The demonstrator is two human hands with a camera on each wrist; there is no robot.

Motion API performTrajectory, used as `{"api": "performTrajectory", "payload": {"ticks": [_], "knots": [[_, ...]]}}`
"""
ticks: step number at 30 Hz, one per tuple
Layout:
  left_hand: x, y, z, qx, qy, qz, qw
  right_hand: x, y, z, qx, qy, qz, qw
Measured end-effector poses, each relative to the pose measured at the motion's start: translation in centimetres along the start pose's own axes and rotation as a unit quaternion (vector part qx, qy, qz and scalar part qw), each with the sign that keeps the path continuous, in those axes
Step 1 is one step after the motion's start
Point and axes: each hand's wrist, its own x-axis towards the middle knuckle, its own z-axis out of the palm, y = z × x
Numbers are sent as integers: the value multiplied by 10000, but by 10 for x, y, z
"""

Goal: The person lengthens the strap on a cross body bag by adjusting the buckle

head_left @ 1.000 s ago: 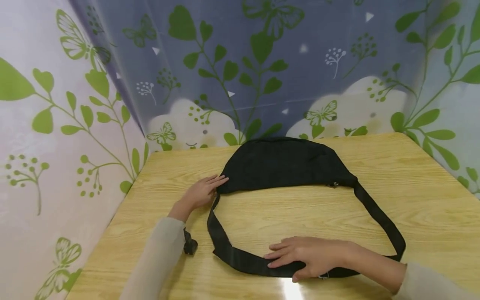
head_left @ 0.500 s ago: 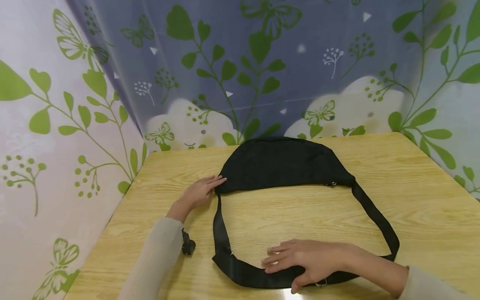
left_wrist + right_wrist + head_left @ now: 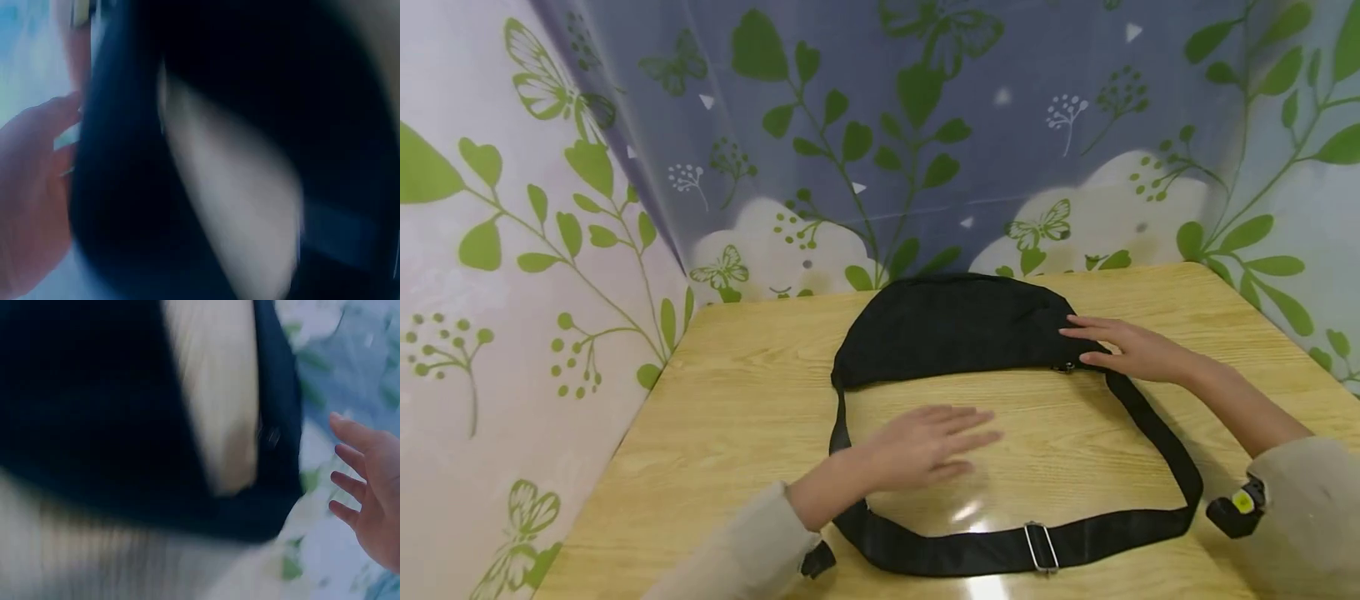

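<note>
A black waist bag point(image 3: 955, 329) lies flat towards the back of the table, its black strap point(image 3: 940, 554) spread in a loop in front of it. A silver slide buckle point(image 3: 1041, 547) sits on the strap's near stretch. My left hand point(image 3: 917, 446), blurred and with fingers spread, is over the middle of the loop and holds nothing. My right hand point(image 3: 1131, 348) is at the bag's right end, with straight fingers overlapping its corner and a small zip pull point(image 3: 1064, 367) beside them. Both wrist views are blurred; the right one shows the right hand point(image 3: 369, 487) with fingers extended.
The wood-grain table point(image 3: 745, 367) reaches back to a blue curtain point(image 3: 820, 108) with a leaf and butterfly print. A pale printed wall covering point(image 3: 467, 275) runs along the left side. Small black wrist cameras point(image 3: 1236, 508) sit by the sleeves.
My left hand has left the bag's left end and moved right and nearer, over the loop. My right hand has gone from the near strap to the bag's right end, uncovering the buckle.
</note>
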Motion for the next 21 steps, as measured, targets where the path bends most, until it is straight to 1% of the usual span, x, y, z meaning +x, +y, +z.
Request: {"api": "performTrajectory", "payload": {"ticks": [1, 2, 4, 5, 7, 9, 11, 13, 18, 21], "knots": [[7, 12, 2, -113, -341, 209, 9991, -3, 9, -1, 124, -39, 183, 9997], [14, 22, 5, -300, -666, 398, 9965, -5, 17, -1, 223, -75, 345, 9991], [22, 37, 13, -668, -1273, 608, 9877, -9, 28, 1, 442, -165, 585, 9972], [25, 42, 18, -808, -1518, 691, 9827, -10, 32, 3, 537, -205, 653, 9962], [29, 49, 25, -941, -1814, 867, 9751, -12, 37, 8, 669, -245, 751, 9946], [30, 52, 31, -1019, -1926, 1012, 9707, -12, 39, 13, 734, -227, 777, 9940], [30, 54, 34, -1045, -1963, 1141, 9683, -13, 39, 16, 749, -166, 791, 9939], [29, 56, 36, -1140, -1955, 1279, 9656, -13, 38, 18, 729, -127, 822, 9939], [26, 59, 37, -1430, -2026, 1614, 9552, -13, 37, 17, 731, -127, 982, 9924], [25, 58, 36, -1454, -1999, 1633, 9551, -12, 37, 15, 801, -152, 1063, 9910]]}}
